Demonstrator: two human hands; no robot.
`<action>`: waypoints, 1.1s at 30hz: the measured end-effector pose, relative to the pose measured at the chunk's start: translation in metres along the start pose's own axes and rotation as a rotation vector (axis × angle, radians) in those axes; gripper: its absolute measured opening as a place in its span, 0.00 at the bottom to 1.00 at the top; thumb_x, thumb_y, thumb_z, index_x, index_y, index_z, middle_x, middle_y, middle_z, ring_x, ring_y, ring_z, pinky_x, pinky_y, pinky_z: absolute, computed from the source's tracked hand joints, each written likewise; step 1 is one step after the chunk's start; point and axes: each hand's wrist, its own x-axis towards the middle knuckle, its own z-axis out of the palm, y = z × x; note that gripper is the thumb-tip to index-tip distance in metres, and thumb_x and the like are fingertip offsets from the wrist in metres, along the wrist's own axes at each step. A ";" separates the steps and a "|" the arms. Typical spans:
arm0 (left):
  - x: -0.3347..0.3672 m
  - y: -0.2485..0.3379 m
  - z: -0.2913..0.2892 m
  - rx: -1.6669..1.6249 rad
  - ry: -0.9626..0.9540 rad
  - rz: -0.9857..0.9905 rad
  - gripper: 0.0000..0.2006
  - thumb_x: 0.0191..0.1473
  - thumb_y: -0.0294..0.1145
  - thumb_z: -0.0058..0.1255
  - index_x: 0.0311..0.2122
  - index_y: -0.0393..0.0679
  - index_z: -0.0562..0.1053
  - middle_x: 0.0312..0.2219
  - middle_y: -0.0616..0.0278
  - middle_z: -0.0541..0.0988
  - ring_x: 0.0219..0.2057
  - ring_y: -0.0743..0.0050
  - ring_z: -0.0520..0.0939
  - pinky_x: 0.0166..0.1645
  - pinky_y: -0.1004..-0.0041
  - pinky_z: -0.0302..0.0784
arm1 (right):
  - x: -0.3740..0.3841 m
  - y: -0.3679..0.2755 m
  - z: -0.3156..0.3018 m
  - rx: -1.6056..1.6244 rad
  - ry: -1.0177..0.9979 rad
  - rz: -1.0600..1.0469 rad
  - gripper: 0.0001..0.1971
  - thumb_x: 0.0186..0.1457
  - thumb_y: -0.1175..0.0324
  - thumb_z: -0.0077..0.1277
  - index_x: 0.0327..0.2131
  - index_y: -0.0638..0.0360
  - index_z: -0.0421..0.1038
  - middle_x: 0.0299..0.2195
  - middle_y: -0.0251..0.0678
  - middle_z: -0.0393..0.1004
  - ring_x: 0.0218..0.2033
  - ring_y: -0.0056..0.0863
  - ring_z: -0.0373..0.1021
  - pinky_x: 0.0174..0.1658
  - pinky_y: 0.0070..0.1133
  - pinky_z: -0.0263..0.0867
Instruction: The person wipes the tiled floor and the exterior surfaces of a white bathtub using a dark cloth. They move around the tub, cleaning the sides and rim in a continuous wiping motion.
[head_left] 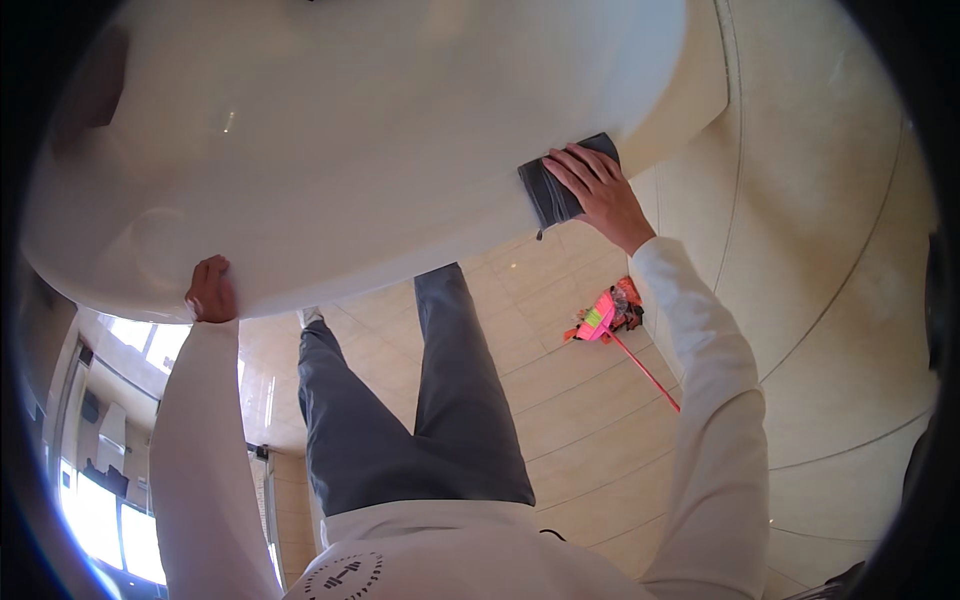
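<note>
My right hand [598, 196] presses on a folded dark grey cloth [549, 196], its fingers laid over the top. The cloth rests on a glossy white counter [380, 160], close to its near edge on the right. At the left, my left hand [211, 290] holds the counter's near edge with curled fingers. The underside of that grip is hidden.
On the tiled floor [560, 400] to the right lies a pink-headed mop or broom [597, 316] with a thin red handle. A beige tiled wall [820, 200] rises at the right. Bright windows [95, 505] show at lower left.
</note>
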 end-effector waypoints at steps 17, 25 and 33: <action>0.007 0.000 0.009 -0.010 0.090 0.105 0.08 0.59 0.31 0.43 0.36 0.45 0.75 0.34 0.59 0.80 0.36 0.57 0.82 0.38 0.63 0.80 | 0.105 -0.259 0.064 0.265 0.383 0.078 0.54 0.25 0.54 0.72 0.60 0.63 0.58 0.60 0.39 0.62 0.64 0.37 0.57 0.61 0.36 0.52; 0.008 0.006 0.019 -0.121 0.205 -0.109 0.11 0.61 0.32 0.43 0.33 0.43 0.79 0.33 0.57 0.83 0.35 0.55 0.83 0.43 0.65 0.79 | 0.200 -0.401 0.063 0.304 0.495 0.264 0.39 0.43 0.65 0.62 0.60 0.61 0.60 0.60 0.40 0.63 0.64 0.37 0.57 0.64 0.35 0.52; -0.007 -0.008 0.021 -0.105 0.221 -0.088 0.12 0.62 0.32 0.43 0.35 0.42 0.79 0.35 0.55 0.83 0.37 0.55 0.84 0.45 0.65 0.81 | 0.065 -0.171 0.068 0.215 0.449 0.097 0.33 0.43 0.81 0.55 0.57 0.55 0.66 0.56 0.43 0.66 0.60 0.44 0.60 0.61 0.37 0.57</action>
